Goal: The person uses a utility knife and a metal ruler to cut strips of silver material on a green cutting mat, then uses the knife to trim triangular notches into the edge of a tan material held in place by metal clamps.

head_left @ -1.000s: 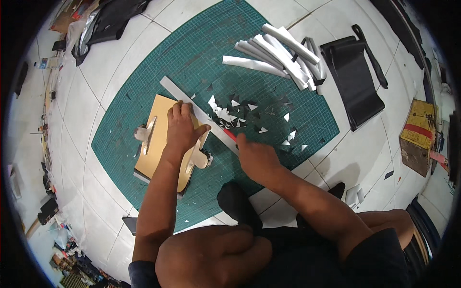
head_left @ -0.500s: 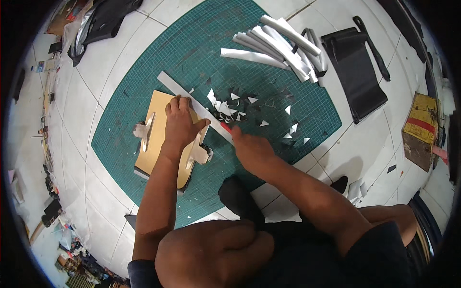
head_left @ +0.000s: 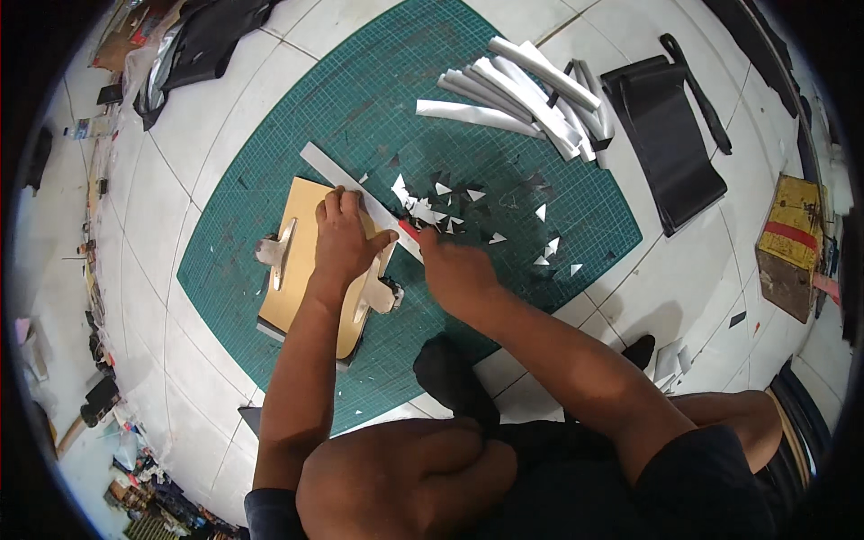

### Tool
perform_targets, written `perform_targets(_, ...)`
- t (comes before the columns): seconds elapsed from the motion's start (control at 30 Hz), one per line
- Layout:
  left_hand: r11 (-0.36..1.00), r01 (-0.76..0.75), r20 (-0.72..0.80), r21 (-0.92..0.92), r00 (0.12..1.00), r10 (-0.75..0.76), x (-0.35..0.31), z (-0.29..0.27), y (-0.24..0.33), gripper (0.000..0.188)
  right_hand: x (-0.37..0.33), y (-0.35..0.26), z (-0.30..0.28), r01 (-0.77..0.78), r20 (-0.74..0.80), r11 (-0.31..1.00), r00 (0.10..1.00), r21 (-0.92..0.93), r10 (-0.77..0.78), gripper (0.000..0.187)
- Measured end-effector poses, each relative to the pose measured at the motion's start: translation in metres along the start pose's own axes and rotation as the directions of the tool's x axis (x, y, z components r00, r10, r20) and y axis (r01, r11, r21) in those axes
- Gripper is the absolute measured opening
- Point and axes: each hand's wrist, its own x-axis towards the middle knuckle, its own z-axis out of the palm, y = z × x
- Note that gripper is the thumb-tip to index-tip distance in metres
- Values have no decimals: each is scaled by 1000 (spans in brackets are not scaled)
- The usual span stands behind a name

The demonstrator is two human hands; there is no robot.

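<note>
My left hand (head_left: pixel 346 238) lies spread over a tan board (head_left: pixel 308 256), with its fingertips and thumb by the edge of a steel ruler (head_left: pixel 337 171). Two metal clips, a left one (head_left: pixel 281 254) and a right one (head_left: pixel 382 295), grip the board; dark and grey sheet edges show under its lower end. My right hand (head_left: pixel 459 274) is closed on a red-handled cutter knife (head_left: pixel 409 229), held against the ruler beside my left thumb. The knife's blade is too small to make out. Just beyond lie small black and white triangular scraps (head_left: pixel 423 210).
Everything rests on a green cutting mat (head_left: pixel 297 126) on white floor tiles. Silver-grey strips (head_left: pixel 531 94) are piled at its far right. A folded black sheet (head_left: pixel 664 139) lies beyond them, and a yellow and brown block (head_left: pixel 787 243) stands at the right. My foot (head_left: pixel 454 378) touches the mat's near edge.
My right hand and the knife have moved up and left along the ruler, closer to my left thumb. My left hand keeps its place on the board; the whole view has shifted slightly.
</note>
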Motion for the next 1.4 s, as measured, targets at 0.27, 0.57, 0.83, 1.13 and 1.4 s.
perform_targets(0.27,999,47,33,7,998,-47,4,-5,7,81,-32,20,-9,-48,114,999,992,1,48,21)
perform_targets(0.57,998,58,-7,4,998,-58,-7,-2,4,75,-57,28,-13,-151,-54,971,985,184,164,32)
perform_targets(0.83,899,366,-488,242,847,-213,-48,-20,-97,46,-80,54,29,-108,-168,982,977,153,134,37)
perform_targets(1.13,950,303,-312,-79,897,-313,-87,-30,-147,22,-81,75,4,-149,-165,981,972,120,168,35)
perform_targets(1.4,824,506,-242,-256,791,-561,-147,5,-164,29,-83,71,-1,-193,-94,981,976,25,195,46)
